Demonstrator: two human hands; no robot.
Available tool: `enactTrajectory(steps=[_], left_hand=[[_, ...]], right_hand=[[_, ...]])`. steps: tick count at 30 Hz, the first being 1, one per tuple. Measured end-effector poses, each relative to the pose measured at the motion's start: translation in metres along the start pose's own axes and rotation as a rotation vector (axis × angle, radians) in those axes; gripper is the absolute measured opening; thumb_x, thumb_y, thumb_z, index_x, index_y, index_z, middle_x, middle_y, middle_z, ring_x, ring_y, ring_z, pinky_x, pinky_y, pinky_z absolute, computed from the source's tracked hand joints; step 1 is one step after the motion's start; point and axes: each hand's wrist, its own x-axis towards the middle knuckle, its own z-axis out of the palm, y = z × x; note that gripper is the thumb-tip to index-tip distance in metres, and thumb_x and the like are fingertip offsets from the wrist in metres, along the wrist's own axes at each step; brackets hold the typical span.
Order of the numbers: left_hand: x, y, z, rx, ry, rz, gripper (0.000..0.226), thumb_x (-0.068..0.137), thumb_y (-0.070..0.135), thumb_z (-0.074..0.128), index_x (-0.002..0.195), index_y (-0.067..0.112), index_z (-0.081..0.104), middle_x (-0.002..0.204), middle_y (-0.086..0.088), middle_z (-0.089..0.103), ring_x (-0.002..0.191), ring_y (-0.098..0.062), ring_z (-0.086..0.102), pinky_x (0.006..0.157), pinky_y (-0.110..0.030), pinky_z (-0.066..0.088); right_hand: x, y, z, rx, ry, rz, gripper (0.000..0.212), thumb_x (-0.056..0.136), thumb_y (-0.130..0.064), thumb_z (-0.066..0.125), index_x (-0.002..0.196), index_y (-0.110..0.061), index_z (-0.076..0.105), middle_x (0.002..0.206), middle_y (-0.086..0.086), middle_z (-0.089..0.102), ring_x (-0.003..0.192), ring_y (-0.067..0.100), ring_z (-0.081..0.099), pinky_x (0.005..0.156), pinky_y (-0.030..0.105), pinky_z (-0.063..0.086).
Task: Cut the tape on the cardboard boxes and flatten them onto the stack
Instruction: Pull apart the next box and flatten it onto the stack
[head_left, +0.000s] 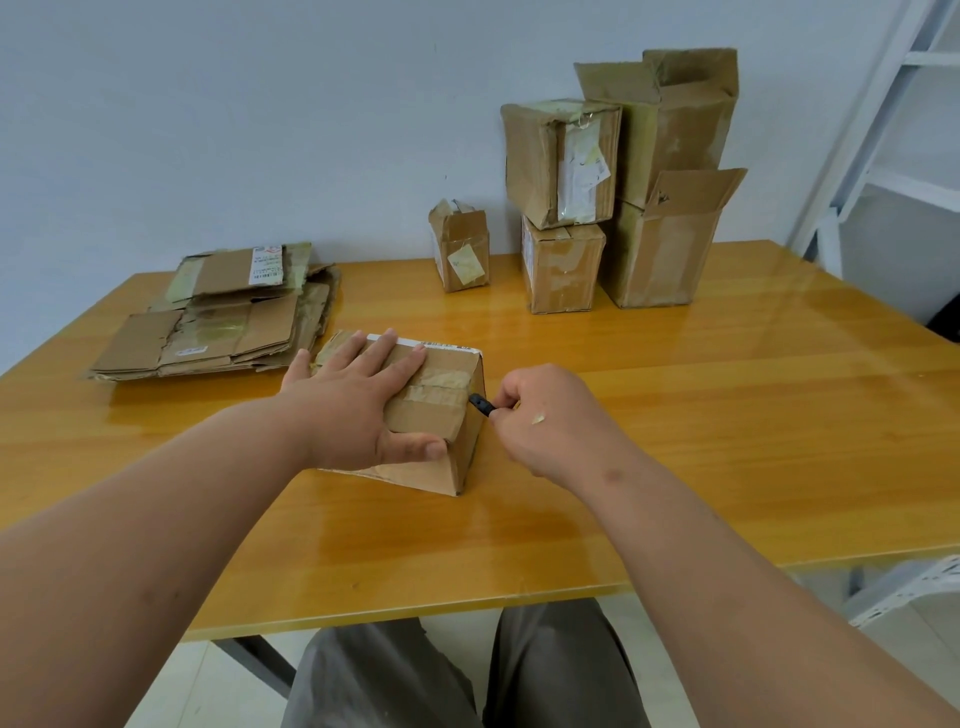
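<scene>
the small cardboard box (431, 415) sits near the middle of the worktop (727, 415), slightly toward nine o'clock from its centre. the left hand (358, 400) lies flat across its top, fingers straight and spread, thumb hooked over the near edge, pressing it down. the right hand (545, 415) is at the box's three o'clock end, fingers curled round a small black cutter (482, 405) whose tip meets the strip of tape (441, 395) where it wraps over that edge.

the box looks light and probably empty, so it would likely slide on the glossy, smooth yellow worktop without that flat palm on it. its corrugated walls are worn, creased and soft at the corners; they should give under pressure, so a hold across the top panel, clear of the tape line, seems wisest. the tape is shiny, wrinkled and brownish, and should part easily along the flap seam.

at about ten o'clock lies the stack (218, 322) of flattened boxes, ragged-edged and uneven. at one o'clock, against the pale wall, stand the uncut boxes (623, 208), some piled two high, dented, patched with tape and paper labels, a few with flaps open.
</scene>
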Motion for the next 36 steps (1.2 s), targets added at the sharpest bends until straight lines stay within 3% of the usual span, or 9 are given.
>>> enactTrajectory(steps=[8,11,16,18,21,24,27,30,36], left_hand=[[-0.001,-0.002,0.002,-0.067,0.051,0.003,0.126,0.037,0.104,0.008,0.145,0.046,-0.023,0.159,0.012,-0.022,0.146,-0.017,-0.022,0.116,-0.061,-0.001],[-0.008,-0.003,0.003,-0.174,0.171,0.037,0.112,0.046,0.102,0.025,0.145,0.055,0.001,0.159,0.015,-0.007,0.146,-0.015,-0.015,0.116,-0.057,0.003],[-0.021,-0.001,-0.001,-0.269,0.294,0.088,0.083,0.053,0.089,0.042,0.127,0.052,0.041,0.128,0.017,0.033,0.128,-0.011,0.023,0.112,-0.045,0.012],[-0.02,-0.002,-0.003,-0.328,0.293,0.108,0.07,0.058,0.082,0.056,0.119,0.052,0.043,0.123,0.018,0.035,0.124,-0.008,0.027,0.111,-0.044,0.014],[-0.015,-0.003,-0.004,-0.346,0.27,0.125,0.065,0.059,0.074,0.068,0.111,0.05,0.038,0.118,0.019,0.036,0.121,-0.008,0.03,0.111,-0.043,0.021],[-0.014,-0.001,-0.006,-0.368,0.28,0.135,0.069,0.057,0.07,0.073,0.108,0.042,0.037,0.113,0.018,0.038,0.115,-0.008,0.033,0.11,-0.04,0.024],[-0.016,0.002,-0.007,-0.376,0.342,0.158,0.07,0.058,0.065,0.077,0.105,0.035,0.035,0.108,0.015,0.042,0.107,-0.01,0.037,0.108,-0.036,0.022],[-0.017,0.001,-0.002,-0.332,0.452,0.201,0.07,0.058,0.061,0.078,0.104,0.031,0.034,0.103,0.014,0.042,0.101,-0.01,0.039,0.105,-0.031,0.017],[-0.016,-0.014,0.005,-0.105,0.841,0.359,0.049,0.067,0.031,0.082,0.097,0.017,0.046,0.091,0.004,0.058,0.088,-0.026,0.058,0.09,-0.044,0.035]], right_hand=[[-0.011,0.001,-0.007,0.094,-0.102,0.013,0.019,0.089,-0.007,0.053,0.079,-0.021,0.061,0.07,0.007,0.068,0.047,0.018,0.049,0.053,0.03,0.046],[-0.004,0.012,-0.016,0.173,-0.059,0.091,0.017,0.089,-0.006,0.051,0.086,-0.016,0.064,0.066,0.005,0.067,0.044,0.018,0.051,0.052,0.029,0.044],[0.021,0.049,-0.012,-0.274,0.065,0.186,0.023,0.094,-0.011,0.044,0.1,-0.016,0.065,0.083,0.004,0.061,0.073,0.024,0.059,0.056,0.031,0.046],[0.022,0.053,-0.01,-0.464,-0.004,0.185,0.026,0.091,-0.007,0.042,0.103,-0.014,0.064,0.091,0.005,0.057,0.078,0.025,0.056,0.054,0.03,0.039],[0.023,0.049,-0.01,-0.628,-0.061,0.185,0.035,0.093,-0.014,0.04,0.121,-0.019,0.061,0.124,0.008,0.045,0.104,0.03,0.05,0.078,0.037,0.044],[0.028,0.042,-0.01,-0.518,0.048,0.129,0.034,0.097,-0.02,0.042,0.126,-0.019,0.06,0.142,0.006,0.04,0.125,0.029,0.044,0.104,0.042,0.038],[0.033,0.025,-0.012,-0.168,0.188,-0.075,0.041,0.103,-0.026,0.042,0.142,-0.016,0.049,0.149,0.003,0.04,0.133,0.02,0.042,0.108,0.032,0.034],[0.044,-0.002,-0.013,0.03,0.094,-0.248,0.044,0.104,-0.03,0.044,0.147,-0.021,0.044,0.151,-0.004,0.041,0.139,0.013,0.037,0.11,0.026,0.028],[0.069,-0.013,-0.011,-0.193,-0.092,-0.083,0.056,0.084,-0.062,0.063,0.129,-0.029,0.055,0.125,-0.004,0.061,0.11,0.02,0.057,0.095,0.036,0.048]])
